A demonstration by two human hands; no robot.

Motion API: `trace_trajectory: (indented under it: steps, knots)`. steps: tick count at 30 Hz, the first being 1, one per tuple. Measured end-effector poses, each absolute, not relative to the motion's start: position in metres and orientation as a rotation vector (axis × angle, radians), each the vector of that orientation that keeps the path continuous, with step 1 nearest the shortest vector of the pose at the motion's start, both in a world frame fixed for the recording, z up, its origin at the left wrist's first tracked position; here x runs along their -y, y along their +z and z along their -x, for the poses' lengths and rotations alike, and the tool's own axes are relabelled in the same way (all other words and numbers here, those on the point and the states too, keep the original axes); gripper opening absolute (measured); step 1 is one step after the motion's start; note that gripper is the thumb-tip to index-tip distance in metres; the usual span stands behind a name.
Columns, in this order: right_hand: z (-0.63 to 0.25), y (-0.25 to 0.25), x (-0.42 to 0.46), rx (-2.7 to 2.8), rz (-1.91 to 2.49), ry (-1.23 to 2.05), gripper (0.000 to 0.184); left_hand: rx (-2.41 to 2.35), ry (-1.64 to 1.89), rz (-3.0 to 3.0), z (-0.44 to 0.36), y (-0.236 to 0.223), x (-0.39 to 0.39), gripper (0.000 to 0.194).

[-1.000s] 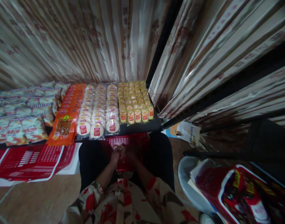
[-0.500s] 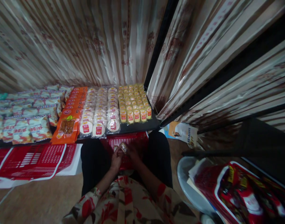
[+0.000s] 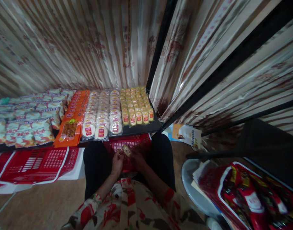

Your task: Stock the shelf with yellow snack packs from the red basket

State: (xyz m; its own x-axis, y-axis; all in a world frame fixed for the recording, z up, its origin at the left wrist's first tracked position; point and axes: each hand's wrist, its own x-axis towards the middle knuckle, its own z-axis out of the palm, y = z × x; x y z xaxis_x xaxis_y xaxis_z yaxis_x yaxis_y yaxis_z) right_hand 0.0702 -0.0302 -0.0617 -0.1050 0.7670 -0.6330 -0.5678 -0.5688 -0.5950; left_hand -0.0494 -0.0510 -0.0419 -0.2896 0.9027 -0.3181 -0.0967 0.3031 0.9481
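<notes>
Both hands meet over a red basket point(image 3: 141, 141) on my lap. My left hand point(image 3: 117, 162) and my right hand point(image 3: 136, 157) are closed on one small yellow snack packet point(image 3: 126, 150), held between them just above the basket. Straight ahead, a black shelf point(image 3: 141, 129) carries rows of the same yellow packets point(image 3: 137, 105), round white cakes point(image 3: 102, 113), orange packs point(image 3: 73, 118) and pale bags point(image 3: 24, 121).
A flattened red basket point(image 3: 36, 163) lies on the floor at left. At lower right a red basket of red packets point(image 3: 247, 198) rests on a grey stool point(image 3: 192, 188). Striped curtains hang behind and to the right. A leaflet point(image 3: 187, 134) lies by the shelf.
My hands have risen slightly out of the basket, and the yellow packet between them now shows more clearly. The view has tilted a little downward.
</notes>
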Motion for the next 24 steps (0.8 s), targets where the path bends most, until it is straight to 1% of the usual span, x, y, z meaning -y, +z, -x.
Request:
trace_trajectory:
  steps: [4, 9, 15, 21, 24]
  knots:
    - [-0.073, -0.057, 0.032, 0.264, 1.204, 1.828, 0.042, -1.6, 1.2, -0.846, 0.052, -0.037, 0.05, 0.019]
    - [-0.077, -0.049, 0.032, 0.293, 1.295, 1.814, 0.041, -1.634, 1.191, -0.849, 0.054, -0.036, 0.048, 0.021]
    - [-0.082, -0.04, 0.032, 0.353, 1.313, 1.797, 0.036, -1.605, 1.191, -0.911, 0.054, -0.037, 0.047, 0.03]
    - [-0.09, -0.04, 0.028, 0.39, 1.355, 1.767, 0.034, -1.611, 1.105, -1.195, 0.053, -0.035, 0.049, 0.045]
    - [-0.094, -0.039, 0.024, 0.414, 1.366, 1.745, 0.032, -1.613, 1.088, -1.317, 0.052, -0.026, 0.051, 0.044]
